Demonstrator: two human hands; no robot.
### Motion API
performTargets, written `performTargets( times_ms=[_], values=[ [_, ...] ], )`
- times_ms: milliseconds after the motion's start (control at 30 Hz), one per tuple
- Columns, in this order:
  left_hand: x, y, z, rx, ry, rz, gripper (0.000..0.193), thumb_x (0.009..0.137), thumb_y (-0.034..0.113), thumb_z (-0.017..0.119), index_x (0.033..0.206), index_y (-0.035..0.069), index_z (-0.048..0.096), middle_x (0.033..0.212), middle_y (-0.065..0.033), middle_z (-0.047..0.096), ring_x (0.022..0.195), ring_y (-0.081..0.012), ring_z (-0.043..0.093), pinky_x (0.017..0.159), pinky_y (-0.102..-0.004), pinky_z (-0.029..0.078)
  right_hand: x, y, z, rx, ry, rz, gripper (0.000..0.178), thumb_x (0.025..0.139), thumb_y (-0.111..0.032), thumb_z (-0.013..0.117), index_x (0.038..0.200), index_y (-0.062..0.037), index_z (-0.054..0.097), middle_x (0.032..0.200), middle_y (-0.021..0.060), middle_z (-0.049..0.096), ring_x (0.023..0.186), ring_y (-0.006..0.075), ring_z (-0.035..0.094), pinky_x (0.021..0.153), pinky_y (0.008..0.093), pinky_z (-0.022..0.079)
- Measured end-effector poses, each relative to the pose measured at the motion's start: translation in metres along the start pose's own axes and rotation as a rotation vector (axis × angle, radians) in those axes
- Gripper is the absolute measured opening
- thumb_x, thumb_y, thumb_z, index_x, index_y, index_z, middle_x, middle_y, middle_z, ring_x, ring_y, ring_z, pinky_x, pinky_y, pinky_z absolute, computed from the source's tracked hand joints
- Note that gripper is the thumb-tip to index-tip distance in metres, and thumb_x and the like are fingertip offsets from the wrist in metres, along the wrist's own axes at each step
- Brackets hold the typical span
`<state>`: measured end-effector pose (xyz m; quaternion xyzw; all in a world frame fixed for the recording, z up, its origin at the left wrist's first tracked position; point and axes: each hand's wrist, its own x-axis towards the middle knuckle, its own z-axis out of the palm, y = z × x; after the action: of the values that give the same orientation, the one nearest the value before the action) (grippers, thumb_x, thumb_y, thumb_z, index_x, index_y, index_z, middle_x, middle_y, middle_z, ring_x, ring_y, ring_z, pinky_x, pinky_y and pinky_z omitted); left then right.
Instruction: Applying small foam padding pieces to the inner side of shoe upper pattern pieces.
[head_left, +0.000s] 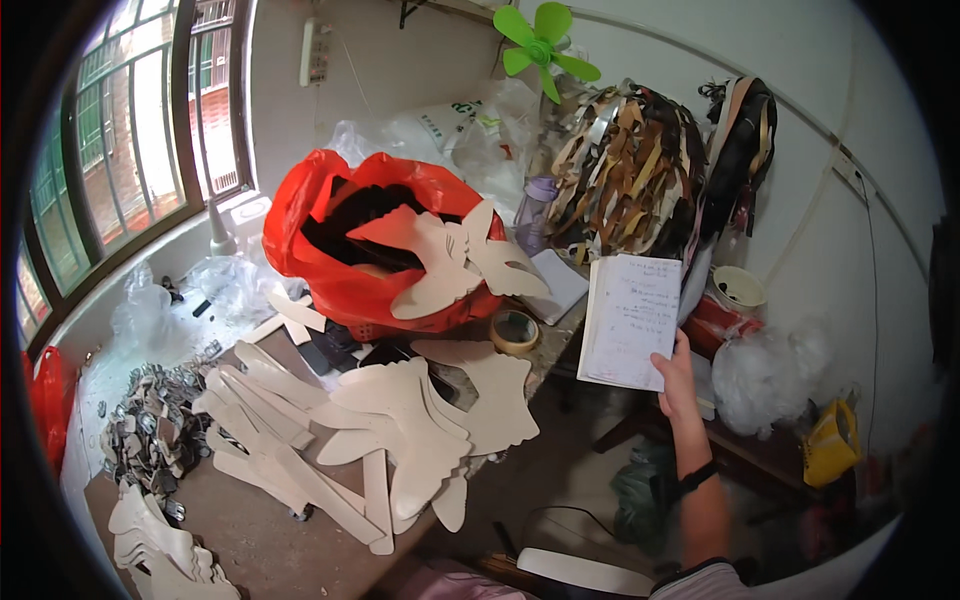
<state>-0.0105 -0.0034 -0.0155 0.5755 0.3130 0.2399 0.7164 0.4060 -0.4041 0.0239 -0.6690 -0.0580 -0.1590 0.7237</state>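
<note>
My right hand (677,376) is closed on the lower right edge of an open notebook (628,320), its thumb on the page. Handwriting covers much of the white page, and the notebook is held up past the table's right edge. A dark band circles my right wrist. My left hand does not show. To the left of the notebook, a second white pad (556,287) lies by a roll of tape (515,331). Cream-coloured cut pieces (395,420), some curved and some long strips, lie in overlapping piles on the brown table (290,555).
A red plastic bag (300,225) in a basket holds dark material, with cream pieces on top. Metal clips (150,425) are heaped at left. A green fan (540,50), hanging strips (630,170) and a purple bottle (535,210) stand behind. A yellow bag (830,443) is at right.
</note>
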Motion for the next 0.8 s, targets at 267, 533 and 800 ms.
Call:
performTargets(
  times_ms=[267,533,800],
  values=[
    [-0.007,-0.001,0.002,-0.040,0.017,0.007,0.014,0.093,0.009,0.064,0.099,-0.003,0.062,0.097,-0.0077,0.064,0.087,-0.0130,0.059,0.078,-0.0238,0.049,-0.057,-0.052,0.049,0.209,-0.157,-0.060,0.061,0.084,0.008,0.049,0.141,-0.0035,0.028,0.137,0.0125,0.044,0.128,0.0230,0.045,0.109,0.0380,0.035],
    [-0.010,0.005,0.009,0.075,-0.014,0.060,0.012,0.094,0.008,0.062,0.096,-0.003,0.062,0.095,-0.0049,0.063,0.087,-0.0126,0.057,0.080,-0.0244,0.046,-0.071,-0.055,0.077,0.382,-0.219,0.004,0.055,0.091,0.005,0.047,0.141,-0.0044,0.028,0.138,0.0118,0.045,0.128,0.0225,0.045,0.109,0.0385,0.034],
    [-0.013,0.008,0.007,0.091,-0.003,0.048,0.011,0.094,0.007,0.061,0.095,-0.003,0.061,0.095,-0.0044,0.063,0.088,-0.0124,0.057,0.081,-0.0248,0.046,-0.076,-0.047,0.085,0.399,-0.239,0.059,0.053,0.092,0.004,0.047,0.140,-0.0042,0.028,0.136,0.0111,0.046,0.126,0.0216,0.046,0.108,0.0371,0.035]
  ],
)
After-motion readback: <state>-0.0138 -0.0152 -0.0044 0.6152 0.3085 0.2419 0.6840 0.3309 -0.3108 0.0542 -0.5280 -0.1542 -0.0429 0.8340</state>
